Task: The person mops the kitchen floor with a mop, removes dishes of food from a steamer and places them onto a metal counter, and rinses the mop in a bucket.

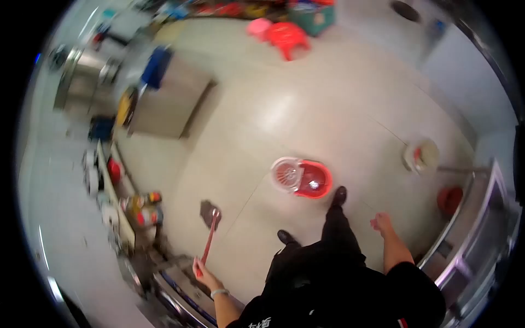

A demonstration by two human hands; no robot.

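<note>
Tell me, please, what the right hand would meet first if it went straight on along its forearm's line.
For the right hand, the way looks free over the floor, perhaps until the red stool; depth is unclear.

a mop (210,235) with a slim red handle and a dark, grey-brown head; the head is spread on the pale floor (235,169) and the handle slants from it to the person's left hand (203,271), which grips it. well apart, to the right, an upright two-part bucket (317,170): pale slotted basket on its left side, glossy red basin on its right
</note>
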